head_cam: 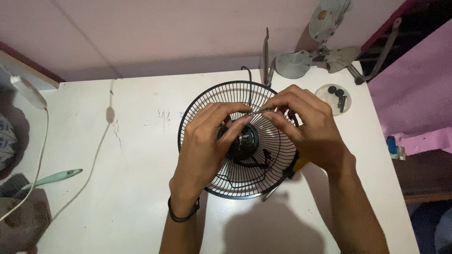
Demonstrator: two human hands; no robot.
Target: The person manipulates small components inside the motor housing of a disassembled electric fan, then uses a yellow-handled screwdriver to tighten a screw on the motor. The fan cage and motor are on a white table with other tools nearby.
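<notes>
Fan guard [263, 174], round black wire, is lying on the white table [132, 155]; left hand [207, 141] and right hand [306, 124] are pinching a thin metal rod [258, 112] above its hub [242, 141].

A thin metal tool [258, 112] is pinched between the left hand [209, 141] and right hand [306, 124] above a black fan guard [263, 162] on a white table [132, 155].

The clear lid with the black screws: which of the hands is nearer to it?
Right. The right hand is over the fan guard, just beside the lid; the left hand sits farther off, across the guard's centre.
</notes>
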